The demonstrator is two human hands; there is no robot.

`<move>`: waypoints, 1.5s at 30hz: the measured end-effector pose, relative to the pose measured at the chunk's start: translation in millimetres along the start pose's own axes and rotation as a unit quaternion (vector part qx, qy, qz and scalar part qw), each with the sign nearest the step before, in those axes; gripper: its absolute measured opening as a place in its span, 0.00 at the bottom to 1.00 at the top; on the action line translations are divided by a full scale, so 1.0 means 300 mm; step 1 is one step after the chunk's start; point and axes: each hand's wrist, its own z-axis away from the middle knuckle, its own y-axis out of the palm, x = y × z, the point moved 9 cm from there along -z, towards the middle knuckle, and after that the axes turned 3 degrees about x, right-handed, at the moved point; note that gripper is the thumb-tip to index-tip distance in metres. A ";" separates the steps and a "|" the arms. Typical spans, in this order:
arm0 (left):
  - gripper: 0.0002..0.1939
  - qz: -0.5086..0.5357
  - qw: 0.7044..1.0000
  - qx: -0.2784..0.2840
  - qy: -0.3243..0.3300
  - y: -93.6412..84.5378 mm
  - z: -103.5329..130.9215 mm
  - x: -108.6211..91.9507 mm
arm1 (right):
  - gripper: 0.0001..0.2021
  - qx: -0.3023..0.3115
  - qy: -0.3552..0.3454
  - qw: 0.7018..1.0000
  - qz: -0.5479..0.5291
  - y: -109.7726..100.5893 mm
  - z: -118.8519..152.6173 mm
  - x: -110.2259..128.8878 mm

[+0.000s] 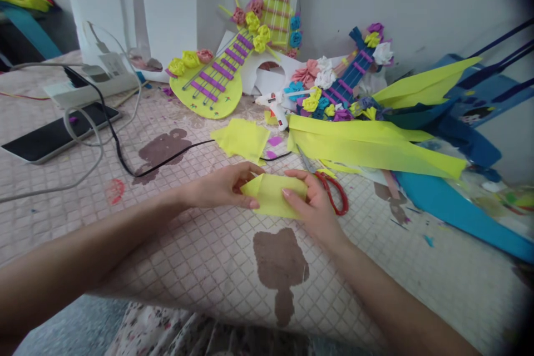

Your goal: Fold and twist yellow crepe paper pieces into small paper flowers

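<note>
Nearest, patterned fabric (pixel 154 334) shows below the edge of the bench (pixel 187 256), whose quilted cover has a brown patch (pixel 280 258) lying bare in front of the hands.

Beyond it, both hands share one piece of yellow paper (pixel 275 197). The left hand (pixel 233 186) has its grip nearly closed on the left end, thumb on the near side and fingers curled behind, where a corner is folded to a point; the pinch probably keeps that fold from springing open. The right hand (pixel 315 200) has a looser grip, thumb laid on the paper's face and fingers round the far side, which seems to keep the sheet flat and lightly taut without creasing it.

Just beside the right hand lie red-handled scissors (pixel 341 200), handles turned near and right, so within easy reach. Farther back, more yellow pieces (pixel 242 139) lie left of centre and long yellow strips (pixel 371 147) to the right, handy as stock.

Between and beyond them a white glue gun (pixel 273 105) sits on the bench; a black cable (pixel 179 153) crosses from the left, leaving the near area free. Farthest, a yellow guitar shape (pixel 229 89) and a blue one (pixel 346 86) lean back, decorated with paper flowers, presumably kept there out of the way.
</note>
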 end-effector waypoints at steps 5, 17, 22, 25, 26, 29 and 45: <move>0.14 0.005 1.000 -0.023 -0.021 -0.035 0.002 0.032 | 0.18 0.016 -0.005 1.000 -0.023 0.003 -0.002 -0.001; 0.16 -0.032 0.987 -0.138 -0.075 -0.149 0.021 0.051 | 0.09 0.124 -0.075 0.978 0.148 0.059 0.019 0.082; 0.16 -0.008 0.976 -0.208 -0.057 -0.162 0.018 0.067 | 0.14 0.142 -0.092 0.968 0.184 0.085 0.032 0.075; 0.18 0.007 0.974 -0.226 0.013 -0.149 0.009 0.035 | 0.15 0.146 -0.136 0.958 0.207 0.097 0.040 0.089; 0.19 0.011 0.973 -0.225 0.043 -0.142 0.006 0.020 | 0.16 0.143 -0.155 0.952 0.224 0.100 0.044 0.096; 0.19 -0.026 0.973 -0.209 0.094 -0.123 0.003 -0.012 | 0.18 0.116 -0.203 0.930 0.282 0.099 0.053 0.115; 0.03 -0.410 0.897 0.006 0.164 0.069 0.039 -0.077 | 0.06 0.109 -0.229 0.925 0.281 0.088 0.053 0.122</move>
